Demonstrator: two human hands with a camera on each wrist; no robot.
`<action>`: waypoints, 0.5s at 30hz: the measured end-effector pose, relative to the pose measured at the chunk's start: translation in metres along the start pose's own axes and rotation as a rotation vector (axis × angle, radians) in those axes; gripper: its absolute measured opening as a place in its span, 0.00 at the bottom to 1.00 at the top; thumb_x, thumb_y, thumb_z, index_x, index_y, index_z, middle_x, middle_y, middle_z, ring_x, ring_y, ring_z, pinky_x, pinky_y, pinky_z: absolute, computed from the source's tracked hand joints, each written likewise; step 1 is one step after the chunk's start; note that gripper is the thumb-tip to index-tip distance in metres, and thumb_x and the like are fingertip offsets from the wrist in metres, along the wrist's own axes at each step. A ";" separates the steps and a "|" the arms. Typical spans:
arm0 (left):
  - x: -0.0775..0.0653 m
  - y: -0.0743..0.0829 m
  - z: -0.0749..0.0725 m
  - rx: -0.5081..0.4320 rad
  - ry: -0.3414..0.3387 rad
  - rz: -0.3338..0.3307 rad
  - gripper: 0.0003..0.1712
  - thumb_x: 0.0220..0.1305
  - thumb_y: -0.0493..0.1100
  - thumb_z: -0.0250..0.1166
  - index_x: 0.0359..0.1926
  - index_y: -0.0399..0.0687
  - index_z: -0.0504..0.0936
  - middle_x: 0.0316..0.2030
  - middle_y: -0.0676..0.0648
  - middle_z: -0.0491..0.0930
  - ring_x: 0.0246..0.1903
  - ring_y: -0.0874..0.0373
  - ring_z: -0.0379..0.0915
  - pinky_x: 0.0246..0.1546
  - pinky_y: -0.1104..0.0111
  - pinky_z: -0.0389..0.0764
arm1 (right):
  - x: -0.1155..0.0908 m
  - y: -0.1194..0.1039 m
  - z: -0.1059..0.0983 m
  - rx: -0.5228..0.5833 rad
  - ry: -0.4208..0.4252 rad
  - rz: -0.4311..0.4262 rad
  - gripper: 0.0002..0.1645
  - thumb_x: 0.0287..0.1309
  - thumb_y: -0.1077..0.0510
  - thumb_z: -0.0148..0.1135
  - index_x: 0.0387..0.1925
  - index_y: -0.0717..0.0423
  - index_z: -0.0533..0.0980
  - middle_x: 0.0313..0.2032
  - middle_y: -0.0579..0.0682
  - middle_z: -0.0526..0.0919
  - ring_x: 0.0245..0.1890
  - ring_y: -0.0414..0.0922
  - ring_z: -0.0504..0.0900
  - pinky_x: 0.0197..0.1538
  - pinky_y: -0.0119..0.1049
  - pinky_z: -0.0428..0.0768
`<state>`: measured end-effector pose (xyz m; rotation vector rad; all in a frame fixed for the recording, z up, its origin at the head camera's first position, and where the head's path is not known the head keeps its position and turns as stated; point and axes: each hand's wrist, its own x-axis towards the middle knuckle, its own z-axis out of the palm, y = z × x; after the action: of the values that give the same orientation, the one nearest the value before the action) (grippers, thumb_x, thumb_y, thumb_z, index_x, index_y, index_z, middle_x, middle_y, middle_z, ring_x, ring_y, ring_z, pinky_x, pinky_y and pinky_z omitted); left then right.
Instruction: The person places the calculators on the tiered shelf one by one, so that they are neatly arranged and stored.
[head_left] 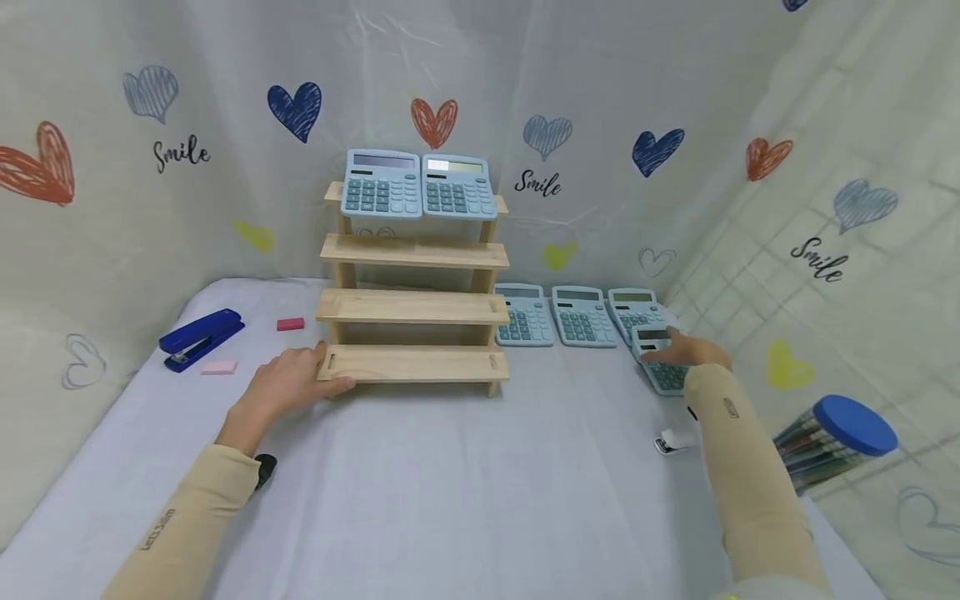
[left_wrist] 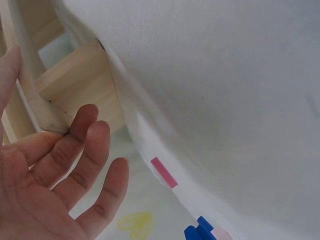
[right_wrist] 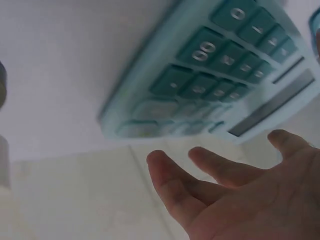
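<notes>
The left end of the lowest shelf on the wooden stand (head_left: 412, 308) is being clamped by the left grip (head_left: 288, 379), with the board being pinched between thumb and fingers. In the head view, most of these fingers are being concealed. At the right of the surface (head_left: 450, 483), part of the keys and display of a calculator (head_left: 667, 382) is being covered by the right grip (head_left: 688, 350). In the right wrist view, the calculator's near edge is being blurred and several fingers are being held spread; whether the right grip is being clamped cannot be told. A back-row calculator (head_left: 633, 304) is being partly overlapped by this unit, and the row's leftmost calculator (head_left: 528, 321) is being partly masked by the stand. A small white object (head_left: 670, 443) is being partly hidden by the right sleeve (head_left: 753, 475); its type cannot be made out. In the left wrist view, a blue stapler (head_left: 201, 337) is being cut off by the frame edge.

The surface is being covered by white cloth. Two calculators (head_left: 382, 185) are being supported on the top shelf. The work area is being enclosed by a pale curtain (head_left: 465, 58) printed with hearts and "Smile"; tile-like lines are being shown at right.
</notes>
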<state>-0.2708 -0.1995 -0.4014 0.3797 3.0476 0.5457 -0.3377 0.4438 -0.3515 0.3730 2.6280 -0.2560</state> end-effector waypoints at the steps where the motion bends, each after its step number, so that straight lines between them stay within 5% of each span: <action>1: 0.000 0.000 0.001 -0.004 -0.003 0.000 0.50 0.61 0.67 0.66 0.65 0.28 0.68 0.38 0.37 0.79 0.30 0.51 0.71 0.26 0.60 0.71 | 0.001 0.003 0.003 -0.007 0.002 0.001 0.72 0.56 0.19 0.53 0.78 0.56 0.29 0.74 0.77 0.33 0.69 0.78 0.51 0.63 0.66 0.66; 8: -0.002 0.000 0.002 -0.006 -0.001 -0.011 0.51 0.60 0.67 0.66 0.66 0.29 0.67 0.39 0.36 0.80 0.31 0.50 0.71 0.27 0.60 0.71 | 0.004 0.006 0.013 -0.049 0.000 0.018 0.73 0.53 0.17 0.52 0.79 0.54 0.32 0.73 0.80 0.38 0.57 0.68 0.64 0.47 0.48 0.73; 11: -0.002 -0.001 0.002 -0.006 0.009 -0.006 0.49 0.60 0.67 0.67 0.64 0.30 0.68 0.36 0.38 0.79 0.29 0.50 0.71 0.25 0.61 0.70 | 0.001 0.002 0.011 -0.051 0.008 -0.009 0.71 0.55 0.16 0.48 0.79 0.56 0.34 0.73 0.79 0.39 0.63 0.72 0.63 0.55 0.56 0.74; 15: -0.001 -0.002 0.002 -0.003 0.019 -0.002 0.49 0.60 0.67 0.67 0.63 0.30 0.69 0.34 0.39 0.79 0.29 0.51 0.71 0.24 0.61 0.70 | -0.005 -0.008 0.006 -0.037 0.024 -0.069 0.68 0.58 0.16 0.42 0.79 0.58 0.34 0.74 0.78 0.40 0.72 0.77 0.51 0.65 0.70 0.64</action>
<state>-0.2702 -0.2005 -0.4043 0.3727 3.0649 0.5572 -0.3333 0.4340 -0.3534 0.2750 2.6683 -0.2267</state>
